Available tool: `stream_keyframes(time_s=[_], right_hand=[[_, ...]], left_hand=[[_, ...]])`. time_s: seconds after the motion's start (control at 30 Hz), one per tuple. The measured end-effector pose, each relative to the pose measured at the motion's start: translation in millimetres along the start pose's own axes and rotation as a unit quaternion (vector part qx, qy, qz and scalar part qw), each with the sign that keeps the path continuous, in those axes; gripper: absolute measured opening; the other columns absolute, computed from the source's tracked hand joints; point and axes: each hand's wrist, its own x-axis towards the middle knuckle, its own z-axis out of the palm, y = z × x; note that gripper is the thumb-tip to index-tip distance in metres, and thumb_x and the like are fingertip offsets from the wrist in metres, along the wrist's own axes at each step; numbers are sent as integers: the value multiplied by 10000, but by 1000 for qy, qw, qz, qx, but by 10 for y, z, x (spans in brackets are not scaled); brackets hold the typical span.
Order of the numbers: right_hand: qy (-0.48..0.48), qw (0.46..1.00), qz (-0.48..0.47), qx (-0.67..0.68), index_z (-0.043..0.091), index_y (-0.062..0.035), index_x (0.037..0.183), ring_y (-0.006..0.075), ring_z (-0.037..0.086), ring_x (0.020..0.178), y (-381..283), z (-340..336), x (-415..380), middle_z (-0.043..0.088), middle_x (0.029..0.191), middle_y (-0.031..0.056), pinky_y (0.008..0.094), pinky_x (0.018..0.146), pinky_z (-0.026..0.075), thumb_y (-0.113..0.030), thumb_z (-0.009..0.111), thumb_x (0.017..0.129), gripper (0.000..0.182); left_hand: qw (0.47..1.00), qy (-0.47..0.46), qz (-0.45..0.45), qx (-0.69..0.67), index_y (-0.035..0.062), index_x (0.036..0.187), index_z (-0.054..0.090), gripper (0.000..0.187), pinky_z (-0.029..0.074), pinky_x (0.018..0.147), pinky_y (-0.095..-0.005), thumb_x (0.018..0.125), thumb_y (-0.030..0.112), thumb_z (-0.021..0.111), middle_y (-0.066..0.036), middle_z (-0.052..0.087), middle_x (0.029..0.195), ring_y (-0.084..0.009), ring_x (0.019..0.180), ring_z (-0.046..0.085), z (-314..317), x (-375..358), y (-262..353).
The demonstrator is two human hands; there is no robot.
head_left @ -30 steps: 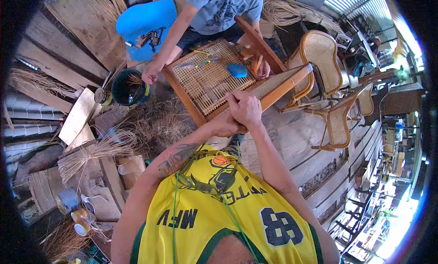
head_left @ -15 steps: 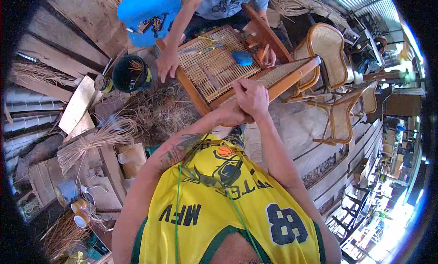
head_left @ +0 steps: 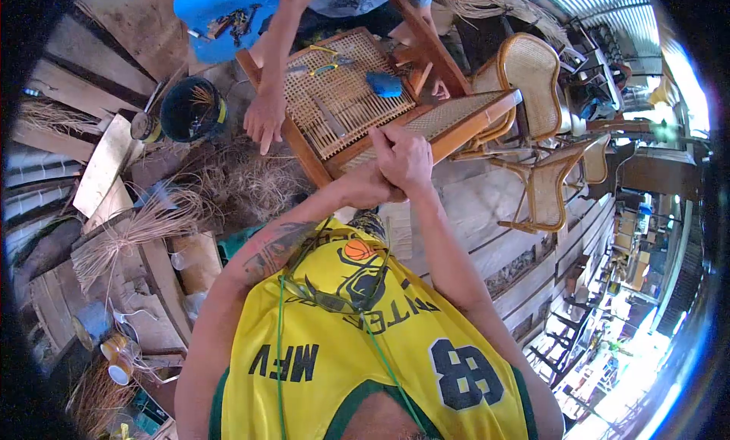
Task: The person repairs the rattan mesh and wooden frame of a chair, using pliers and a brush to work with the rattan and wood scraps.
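Head view, woven cane seat (head_left: 346,98), wooden frame (head_left: 304,155)

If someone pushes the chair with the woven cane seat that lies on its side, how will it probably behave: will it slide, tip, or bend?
The chair has a solid wooden frame, so it would probably stay stiff. The open cane weave suggests it is fairly light and may slide on the plank floor. The right hand, the left hand and another person's hand rest on it, which likely steadies it.

Blk bucket (head_left: 190,108), rattan chairs (head_left: 525,82), mugs (head_left: 120,362)
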Motion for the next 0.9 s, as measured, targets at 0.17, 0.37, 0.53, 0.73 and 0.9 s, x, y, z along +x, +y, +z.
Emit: stream_keyframes(time_s=[0.17,0.37,0.53,0.73,0.9], right_hand=[[0,1000,3,7,691,-58,802,383,645,694,11,6,8,668,748,170,458,605,496,-296,652,887,255],[1,1000,2,15,694,-59,808,389,642,695,23,9,9,668,753,172,459,605,495,-298,652,882,254],[0,1000,14,11,695,-60,806,390,639,696,5,-4,5,666,752,172,458,604,494,-302,651,881,257],[-1,1000,7,-4,682,-60,777,384,644,688,-4,-9,12,667,743,169,470,605,503,-312,645,882,275],[0,1000,13,-6,680,-60,772,373,655,691,-23,-19,9,675,752,165,474,615,517,-310,639,880,275]], left_hand=[[998,-14,-21,52,18,1068,664,403,501,842,-378,715,188,754,-140,704,1003,-244,930,644,-33,-5,6],[998,-20,-2,58,24,1081,662,420,495,855,-391,724,225,754,-155,700,1018,-276,958,648,-42,17,-37],[994,-24,-10,102,24,1085,659,432,491,861,-391,724,240,756,-159,696,1031,-281,970,646,-61,23,-22],[999,-19,-16,22,13,1079,658,413,489,861,-378,715,179,760,-146,699,1027,-250,951,638,-43,2,23],[999,-18,-15,49,5,1082,652,405,490,862,-379,718,147,757,-142,699,1020,-241,949,633,-46,-20,155]])
